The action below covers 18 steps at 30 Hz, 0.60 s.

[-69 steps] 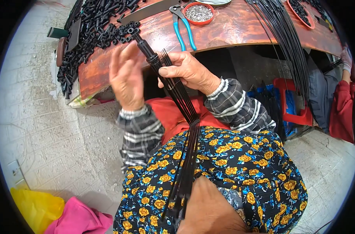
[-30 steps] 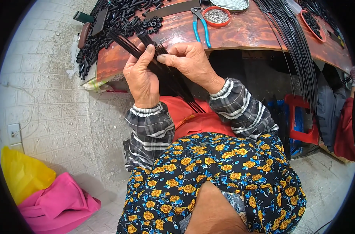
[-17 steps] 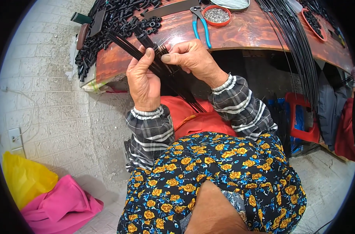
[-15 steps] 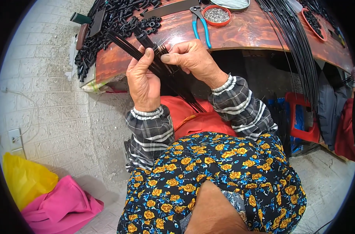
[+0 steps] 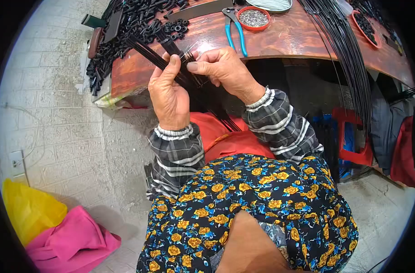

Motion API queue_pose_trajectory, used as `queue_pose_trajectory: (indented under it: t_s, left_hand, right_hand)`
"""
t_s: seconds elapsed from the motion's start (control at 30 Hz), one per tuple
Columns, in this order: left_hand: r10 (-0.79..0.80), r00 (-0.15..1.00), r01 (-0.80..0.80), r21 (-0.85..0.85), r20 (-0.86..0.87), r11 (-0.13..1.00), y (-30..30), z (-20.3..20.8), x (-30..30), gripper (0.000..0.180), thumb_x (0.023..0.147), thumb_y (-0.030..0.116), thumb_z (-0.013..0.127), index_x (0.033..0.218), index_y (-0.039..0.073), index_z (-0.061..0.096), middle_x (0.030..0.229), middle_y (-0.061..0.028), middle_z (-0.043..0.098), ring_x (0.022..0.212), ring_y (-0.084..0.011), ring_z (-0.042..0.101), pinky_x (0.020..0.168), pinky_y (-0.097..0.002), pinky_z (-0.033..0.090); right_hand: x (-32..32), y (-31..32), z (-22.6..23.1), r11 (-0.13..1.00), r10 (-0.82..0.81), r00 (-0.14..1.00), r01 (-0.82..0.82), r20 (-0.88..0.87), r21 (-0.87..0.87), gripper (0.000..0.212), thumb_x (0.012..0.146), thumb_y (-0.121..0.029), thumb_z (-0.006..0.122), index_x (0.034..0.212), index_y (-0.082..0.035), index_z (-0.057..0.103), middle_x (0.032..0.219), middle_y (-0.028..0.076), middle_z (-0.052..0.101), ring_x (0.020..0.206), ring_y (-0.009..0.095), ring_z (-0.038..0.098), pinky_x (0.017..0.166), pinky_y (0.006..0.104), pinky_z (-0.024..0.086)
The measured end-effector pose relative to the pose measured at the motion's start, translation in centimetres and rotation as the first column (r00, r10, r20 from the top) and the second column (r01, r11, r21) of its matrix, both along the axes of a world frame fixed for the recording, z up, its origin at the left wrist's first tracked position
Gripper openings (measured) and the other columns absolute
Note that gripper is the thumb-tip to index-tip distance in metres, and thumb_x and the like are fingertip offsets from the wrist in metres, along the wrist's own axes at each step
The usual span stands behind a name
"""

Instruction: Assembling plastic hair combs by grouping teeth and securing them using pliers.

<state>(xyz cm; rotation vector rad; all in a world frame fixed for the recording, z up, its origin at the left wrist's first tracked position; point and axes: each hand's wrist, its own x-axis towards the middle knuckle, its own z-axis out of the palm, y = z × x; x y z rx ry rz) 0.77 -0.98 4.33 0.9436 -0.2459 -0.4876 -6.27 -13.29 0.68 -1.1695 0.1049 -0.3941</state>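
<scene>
Above my lap, at the near edge of the table, both hands are closed on a bundle of thin black rods (image 5: 146, 51) that look like umbrella ribs. My left hand (image 5: 171, 98) grips the bundle with its thumb pressed on top. Rising between the hands is a black tubular plastic piece (image 5: 170, 46), with the rods gathered below it. The fingers of my right hand (image 5: 225, 70) pinch at the rods just under that piece; what lies between the fingertips is too small to make out. The lower rod ends reach down to the red cloth (image 5: 234, 144) on my lap.
Black plastic parts (image 5: 139, 27) are heaped on the table's left. Blue-handled pliers (image 5: 234, 32) lie beside a red dish of small metal bits (image 5: 254, 19). A hank of black rods (image 5: 353, 63) hangs over the right edge, above a red stool (image 5: 353, 145). Pink cloth (image 5: 75, 236) lies at lower left.
Both hands keep their hold on the rods in nearly the same place. Only slight shifts of the fingers and the view show.
</scene>
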Motion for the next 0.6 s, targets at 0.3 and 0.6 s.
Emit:
queue_pose_trajectory:
  t_s: [0.3, 0.6]
  left_hand:
    - [-0.007, 1.000, 0.007, -0.032, -0.011, 0.999, 0.2, -0.1, -0.3, 0.016, 0.088, 0.003, 0.063, 0.103, -0.001, 0.059, 0.097, -0.0046, 0.063, 0.090, -0.0138, 0.060, 0.084, -0.0260, 0.047]
    - [-0.038, 0.998, 0.040, -0.040, 0.059, 0.998, 0.1, 0.3, -1.2, 0.017, 0.090, 0.006, 0.061, 0.106, -0.001, 0.061, 0.100, -0.0052, 0.064, 0.092, -0.0135, 0.060, 0.087, -0.0268, 0.046]
  right_hand:
    - [-0.5, 0.3, 0.1, 0.998, -0.035, 0.998, 0.037, 0.049, -0.051, 0.028, 0.079, -0.028, 0.077, 0.065, -0.005, 0.066, 0.056, -0.004, 0.054, 0.043, 0.002, 0.044, 0.037, 0.0181, 0.033]
    - [-0.8, 0.4, 0.4, 0.999, -0.035, 0.999, 0.035, 0.030, 0.001, 0.027, 0.081, -0.027, 0.074, 0.070, -0.004, 0.066, 0.057, -0.005, 0.053, 0.043, 0.002, 0.042, 0.038, 0.0179, 0.031]
